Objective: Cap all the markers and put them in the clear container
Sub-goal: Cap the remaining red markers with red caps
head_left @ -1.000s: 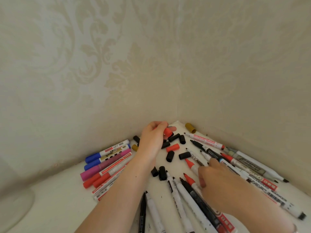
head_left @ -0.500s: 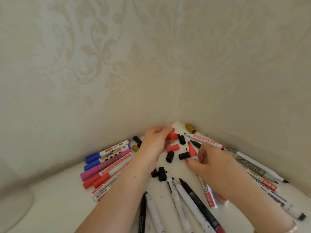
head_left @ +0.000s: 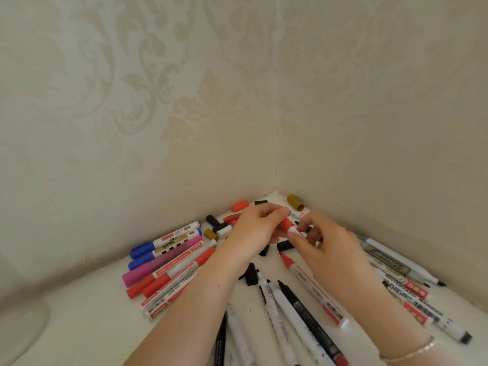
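Head view: at the far corner of a white tabletop [head_left: 79, 307] set against cream damask-patterned wallpaper [head_left: 132, 101], a person's two bare hands meet over a scatter of markers and loose caps. The left hand [head_left: 254, 231] has its fingers curled around a red plastic cap [head_left: 286, 223], which sits on the end of a white-barrelled marker [head_left: 297, 233]; the right hand [head_left: 330, 249], a thin gold bracelet [head_left: 412, 352] at its wrist, pinches that marker's barrel between thumb and fingertips. How far the cap is seated cannot be told.

To the left lies a row of capped markers [head_left: 169, 262], blue, pink and red, side by side. Uncapped black and red markers [head_left: 298, 307] fan out between the forearms, and more white-barrelled markers [head_left: 401, 276] lie along the right wall. Loose caps sit near the corner: a red one [head_left: 239, 205], a gold one [head_left: 295, 202], another gold one [head_left: 210, 234] and several black ones [head_left: 284, 245].

At the lower left edge a pale rounded shape [head_left: 21, 331] shows, too blurred to identify; whether it is the clear container, or what it holds, cannot be told.
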Action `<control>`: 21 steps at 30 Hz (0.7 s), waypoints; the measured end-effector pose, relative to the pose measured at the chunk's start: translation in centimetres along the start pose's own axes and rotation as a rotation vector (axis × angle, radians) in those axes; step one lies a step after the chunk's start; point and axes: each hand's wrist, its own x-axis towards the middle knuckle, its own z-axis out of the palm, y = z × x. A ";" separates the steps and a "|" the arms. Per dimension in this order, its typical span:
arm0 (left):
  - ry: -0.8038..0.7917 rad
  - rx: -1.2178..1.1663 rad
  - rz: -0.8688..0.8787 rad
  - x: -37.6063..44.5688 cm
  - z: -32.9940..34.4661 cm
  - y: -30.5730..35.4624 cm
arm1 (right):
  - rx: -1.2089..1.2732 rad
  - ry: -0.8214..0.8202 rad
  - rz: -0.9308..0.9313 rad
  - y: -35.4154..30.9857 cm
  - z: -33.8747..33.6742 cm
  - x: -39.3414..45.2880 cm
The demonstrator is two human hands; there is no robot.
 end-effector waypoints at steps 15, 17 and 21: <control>0.040 -0.060 0.038 -0.2 -0.1 0.8 | 0.315 0.097 0.011 -0.4 0.0 0.1; 0.044 -0.078 0.056 -0.4 0.1 1.0 | 0.320 0.128 -0.003 -0.6 -0.1 0.0; 0.044 -0.126 0.064 -0.7 0.6 1.3 | 0.323 0.155 0.000 -0.6 -0.3 0.0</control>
